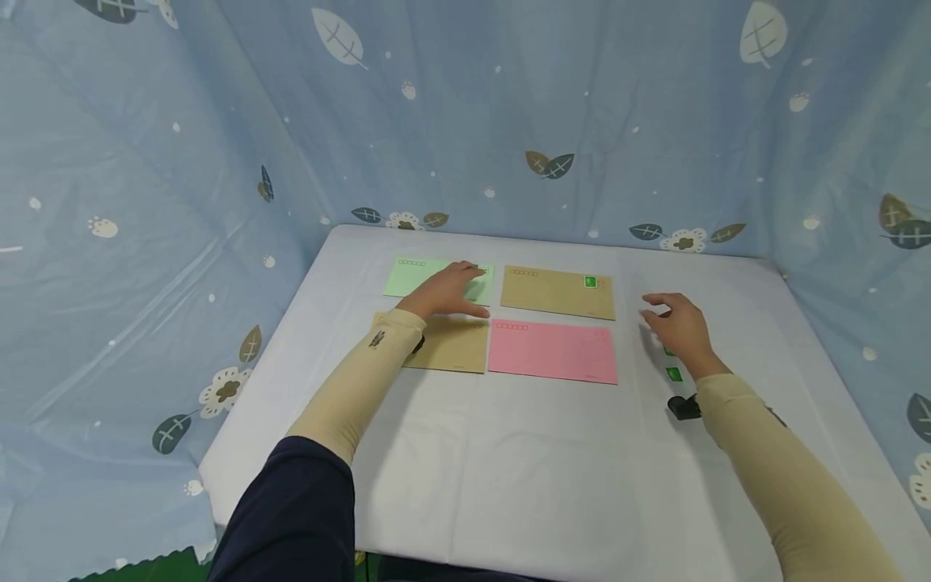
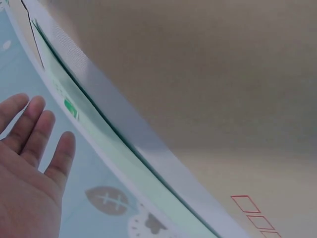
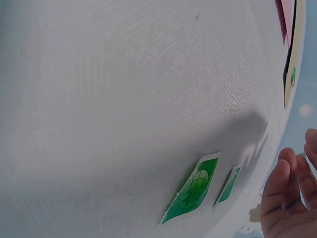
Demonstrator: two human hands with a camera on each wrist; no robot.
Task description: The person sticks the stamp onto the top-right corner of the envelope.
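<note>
Navy sleeve [image 1: 291,509] foremost; green stamps [image 1: 674,374] lie untouched near right grip [image 1: 682,333].

Bright, diffuse head view, soft shadows on the white table [image 1: 538,469], dimmer, hazy wrist views, table edges bowed

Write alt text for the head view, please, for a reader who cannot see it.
A person's left hand is over a green envelope and the nearer tan envelope, while the right hand is near two green stamps. Beside those envelopes lie a stamped tan envelope and a pink envelope, on a white table before a patterned blue curtain.
</note>
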